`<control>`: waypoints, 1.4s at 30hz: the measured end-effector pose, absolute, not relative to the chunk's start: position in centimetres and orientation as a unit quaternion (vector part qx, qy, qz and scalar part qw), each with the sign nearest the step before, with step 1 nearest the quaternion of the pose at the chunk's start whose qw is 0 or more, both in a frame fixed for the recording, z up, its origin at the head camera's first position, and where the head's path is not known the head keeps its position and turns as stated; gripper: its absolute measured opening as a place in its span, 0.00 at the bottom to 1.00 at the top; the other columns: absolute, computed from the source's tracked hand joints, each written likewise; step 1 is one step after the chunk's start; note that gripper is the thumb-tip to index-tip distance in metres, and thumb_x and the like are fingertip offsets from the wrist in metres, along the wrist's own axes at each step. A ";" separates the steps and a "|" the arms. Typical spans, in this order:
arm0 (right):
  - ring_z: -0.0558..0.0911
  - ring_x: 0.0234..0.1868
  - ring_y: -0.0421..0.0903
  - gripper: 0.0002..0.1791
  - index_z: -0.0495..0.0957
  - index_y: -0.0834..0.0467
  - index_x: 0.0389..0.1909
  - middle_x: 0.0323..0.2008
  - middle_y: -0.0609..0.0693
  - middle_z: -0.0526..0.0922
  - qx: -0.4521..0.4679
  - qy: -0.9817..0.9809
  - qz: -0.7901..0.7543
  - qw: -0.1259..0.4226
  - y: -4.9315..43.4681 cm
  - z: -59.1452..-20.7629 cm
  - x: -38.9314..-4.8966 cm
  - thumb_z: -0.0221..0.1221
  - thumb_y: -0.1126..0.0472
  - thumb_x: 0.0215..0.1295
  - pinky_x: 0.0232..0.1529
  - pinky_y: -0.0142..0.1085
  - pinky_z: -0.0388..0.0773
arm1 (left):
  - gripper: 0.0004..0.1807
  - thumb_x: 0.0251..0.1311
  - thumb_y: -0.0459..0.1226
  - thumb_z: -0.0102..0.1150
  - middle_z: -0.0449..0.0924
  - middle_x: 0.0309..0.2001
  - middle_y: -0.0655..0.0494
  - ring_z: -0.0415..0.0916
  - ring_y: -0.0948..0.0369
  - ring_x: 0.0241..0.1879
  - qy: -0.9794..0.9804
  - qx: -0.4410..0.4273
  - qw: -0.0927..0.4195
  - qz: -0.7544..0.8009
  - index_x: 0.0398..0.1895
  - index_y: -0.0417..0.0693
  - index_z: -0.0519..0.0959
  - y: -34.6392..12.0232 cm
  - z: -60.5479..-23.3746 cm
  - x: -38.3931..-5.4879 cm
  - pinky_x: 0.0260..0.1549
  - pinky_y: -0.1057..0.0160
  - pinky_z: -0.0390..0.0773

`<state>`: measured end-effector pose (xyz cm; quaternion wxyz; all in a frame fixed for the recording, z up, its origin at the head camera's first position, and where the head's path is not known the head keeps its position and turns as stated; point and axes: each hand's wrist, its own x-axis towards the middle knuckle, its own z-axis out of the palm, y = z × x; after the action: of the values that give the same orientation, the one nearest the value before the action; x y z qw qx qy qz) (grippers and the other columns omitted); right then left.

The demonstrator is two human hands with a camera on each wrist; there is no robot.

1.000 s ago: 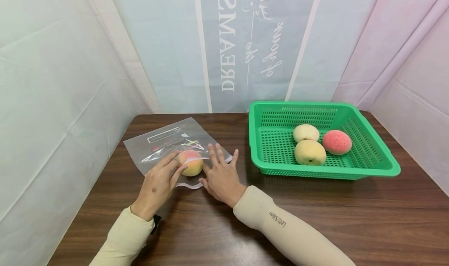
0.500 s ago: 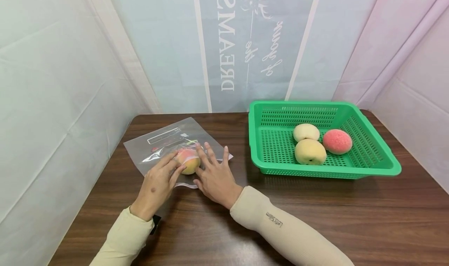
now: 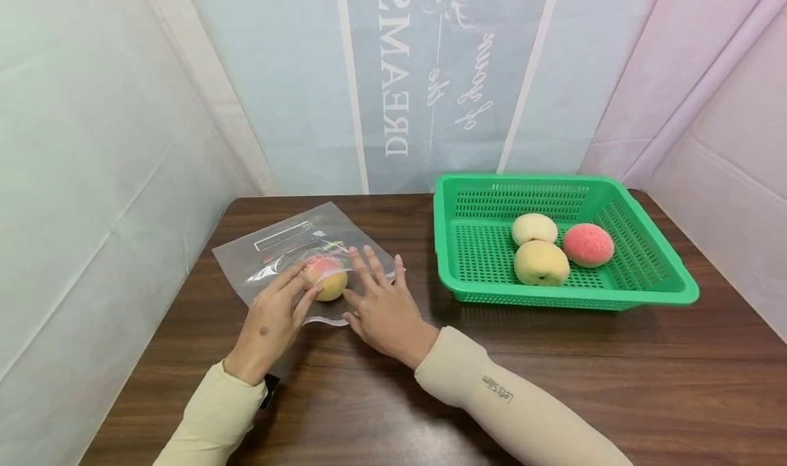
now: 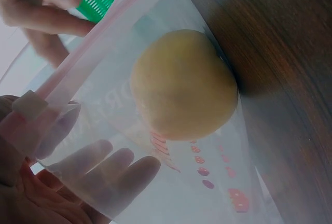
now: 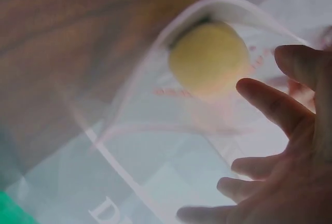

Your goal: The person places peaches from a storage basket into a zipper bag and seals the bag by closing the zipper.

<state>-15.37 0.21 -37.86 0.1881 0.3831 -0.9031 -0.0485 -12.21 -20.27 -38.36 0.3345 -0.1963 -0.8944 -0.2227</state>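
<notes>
A clear zip bag (image 3: 255, 264) lies on the table with its mouth toward me. Inside its mouth sits a peach (image 3: 332, 287), yellow in front and pink behind, partly under the upper film. My left hand (image 3: 268, 322) holds the bag's left side, beside the peach. In the left wrist view its fingertips (image 4: 137, 177) show through the plastic, near a white slider (image 4: 29, 105) on the pink zip strip. My right hand (image 3: 390, 312) is palm down with fingers spread, over the bag's right edge. The right wrist view shows its fingers apart, beside the gaping bag mouth (image 5: 155, 45).
A green plastic basket (image 3: 568, 298) stands to the right on the brown wooden table (image 3: 381, 404). In it lie a cream peach (image 3: 533, 227), a yellow peach (image 3: 541, 264) and a red peach (image 3: 588, 245). Cloth curtains (image 3: 295, 76) border the table at the back and sides.
The peach has shifted slightly left in the bag. My right hand moved left toward it, then drew back a little to the right. The left hand stays nearly in place.
</notes>
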 end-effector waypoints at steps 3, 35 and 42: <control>0.56 0.75 0.60 0.19 0.85 0.45 0.53 0.75 0.62 0.58 0.399 -0.890 -0.008 0.222 1.2 -36.7 -15.3 0.61 0.42 0.67 0.66 0.63 0.62 | 0.08 0.53 0.29 0.73 0.81 0.52 0.35 0.82 0.42 0.46 -0.893 -0.194 0.339 -0.222 0.30 0.39 0.81 -20.3 -38.2 -12.3 0.37 0.47 0.82; 0.45 0.77 0.65 0.38 0.72 0.62 0.66 0.75 0.69 0.51 0.223 -0.967 0.018 0.120 13.6 -28.9 -19.5 0.58 0.37 0.67 0.69 0.67 0.43 | 0.06 0.53 0.31 0.74 0.82 0.52 0.34 0.83 0.42 0.47 -0.899 -0.169 0.339 -0.220 0.26 0.37 0.84 -20.1 -37.7 -12.5 0.36 0.45 0.82; 0.39 0.77 0.67 0.44 0.65 0.63 0.71 0.76 0.71 0.45 0.192 -0.979 0.016 0.061 15.8 -28.7 -20.0 0.56 0.34 0.67 0.67 0.71 0.37 | 0.06 0.53 0.30 0.74 0.81 0.52 0.34 0.83 0.42 0.46 -0.899 -0.168 0.336 -0.224 0.27 0.37 0.85 -20.0 -37.7 -12.4 0.34 0.47 0.82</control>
<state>-20.04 15.78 -28.72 0.0607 0.1915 -0.9795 0.0163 -12.39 -20.01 -37.74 0.3357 -0.1683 -0.8994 -0.2239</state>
